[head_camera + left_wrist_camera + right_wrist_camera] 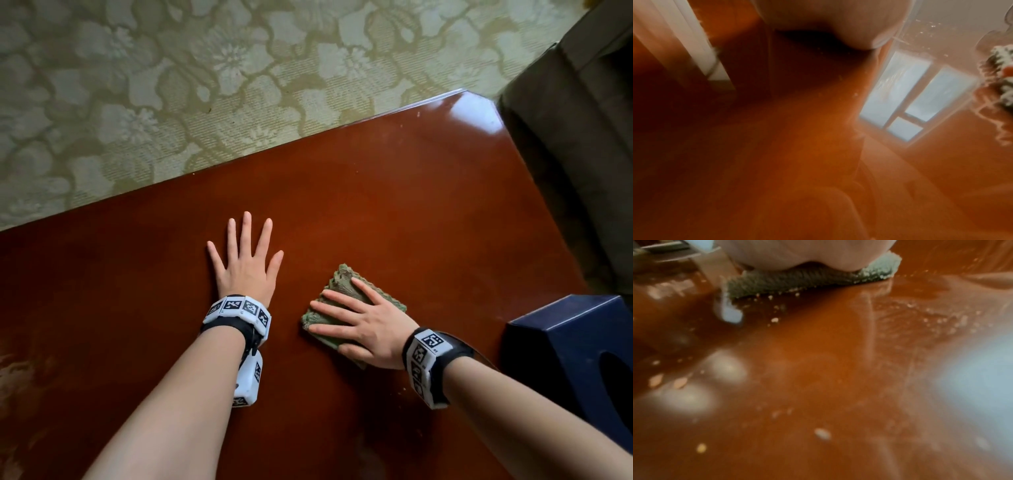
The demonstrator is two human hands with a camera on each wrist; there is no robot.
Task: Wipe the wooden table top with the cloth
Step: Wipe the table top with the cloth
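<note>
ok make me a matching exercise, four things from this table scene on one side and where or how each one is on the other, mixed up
Things:
1. left hand
2. right hand
3. cloth
4. blue box

States:
A. folded, pinned flat under a palm
B. at the table's right edge
C. fingers spread, flat on bare wood
D. pressing on green fabric

Pairs: 1-C, 2-D, 3-A, 4-B

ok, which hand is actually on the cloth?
The right hand, fingers spread flat on the green cloth. The left hand lies flat on the bare table top.
</note>
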